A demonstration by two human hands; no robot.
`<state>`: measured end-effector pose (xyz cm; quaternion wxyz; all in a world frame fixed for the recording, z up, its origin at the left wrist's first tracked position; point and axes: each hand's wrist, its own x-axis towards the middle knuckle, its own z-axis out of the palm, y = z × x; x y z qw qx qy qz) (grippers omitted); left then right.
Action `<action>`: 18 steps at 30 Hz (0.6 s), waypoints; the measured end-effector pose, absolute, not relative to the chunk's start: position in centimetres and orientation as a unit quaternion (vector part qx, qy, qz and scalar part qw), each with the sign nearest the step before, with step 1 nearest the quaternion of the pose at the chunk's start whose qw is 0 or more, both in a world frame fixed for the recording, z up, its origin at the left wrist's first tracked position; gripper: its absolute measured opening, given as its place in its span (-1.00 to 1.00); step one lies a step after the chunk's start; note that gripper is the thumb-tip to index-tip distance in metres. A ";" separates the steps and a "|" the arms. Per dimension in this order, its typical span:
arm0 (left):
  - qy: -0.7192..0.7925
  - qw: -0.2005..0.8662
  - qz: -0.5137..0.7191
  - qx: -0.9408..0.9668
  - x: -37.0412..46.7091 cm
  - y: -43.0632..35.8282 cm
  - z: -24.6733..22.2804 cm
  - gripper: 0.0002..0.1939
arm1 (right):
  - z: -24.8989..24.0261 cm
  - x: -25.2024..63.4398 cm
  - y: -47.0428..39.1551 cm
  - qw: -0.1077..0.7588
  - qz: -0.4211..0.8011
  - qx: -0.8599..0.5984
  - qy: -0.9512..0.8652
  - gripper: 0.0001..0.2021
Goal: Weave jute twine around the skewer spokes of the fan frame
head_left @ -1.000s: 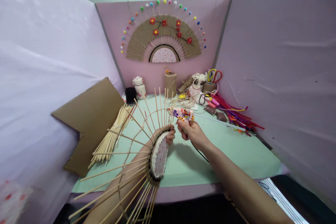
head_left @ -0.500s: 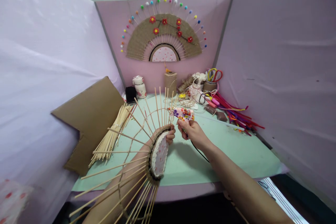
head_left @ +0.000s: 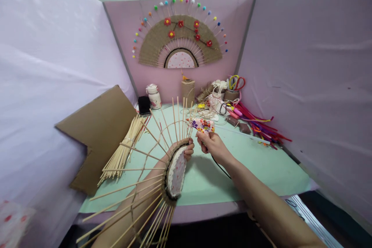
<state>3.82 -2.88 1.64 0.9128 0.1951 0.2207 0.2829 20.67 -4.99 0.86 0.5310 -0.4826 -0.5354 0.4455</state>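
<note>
My left hand (head_left: 188,150) grips the upper end of a half-round fan frame (head_left: 176,170), its fingers wrapped over the edge. The frame has a spotted centre with a lace border, and thin wooden sticks spread out from it. A strand of twine (head_left: 141,172) runs in an arc across the sticks. In my right hand (head_left: 213,145) is a flower-patterned glue gun (head_left: 202,125), its nozzle pointing left at the sticks near the top. A long clear glue stick (head_left: 247,135) extends from its back, and a black cord hangs below my hand.
A bundle of sticks (head_left: 123,151) and brown cardboard (head_left: 93,135) lie at left. Behind stand a white bottle (head_left: 153,96) and a twine spool (head_left: 188,92). Pipe cleaners (head_left: 261,126) and a pot with scissors (head_left: 232,93) are at right. A finished fan (head_left: 151,44) hangs on the back panel.
Both hands, the fan frame and the glue gun stay almost in place. The whole view has shifted very slightly.
</note>
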 end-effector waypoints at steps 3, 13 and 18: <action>0.199 0.913 0.294 0.201 3.4 -2.8 1.1 -0.89 | 1.1 22.1 -5.2 0.535 0.399 -0.530 -0.523 -0.52; 0.403 0.790 0.324 0.329 3.8 0.7 -0.2 -0.90 | -3.7 34.0 -8.5 0.167 0.032 -0.765 -0.622 -0.67; 0.444 0.743 0.345 0.364 4.8 1.0 0.4 -0.90 | -4.7 35.1 -9.6 0.046 -0.039 -0.777 -0.627 -0.62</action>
